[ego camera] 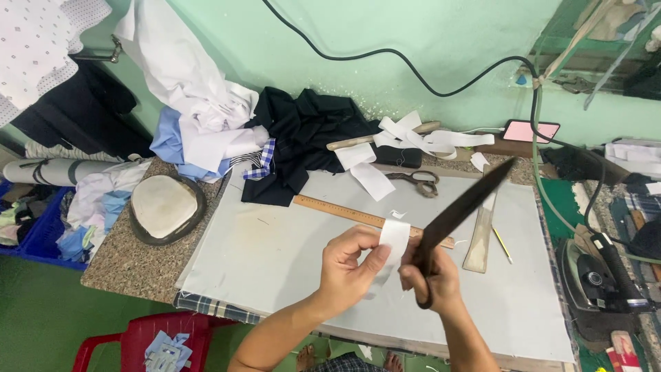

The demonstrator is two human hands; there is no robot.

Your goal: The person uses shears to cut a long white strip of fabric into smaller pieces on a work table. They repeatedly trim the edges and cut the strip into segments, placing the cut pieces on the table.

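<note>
While L hand (348, 265) pinches white strip (394, 238), R hand (434, 275) fingers grip black shears (458, 213).

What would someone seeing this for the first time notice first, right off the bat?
Most striking are the large dark scissors, raised in the right hand at the centre, blades pointing up to the right. Beside them the left hand pinches a white fabric strip. Behind, a heap of black cloth and white cloth lies against the green wall.
</note>
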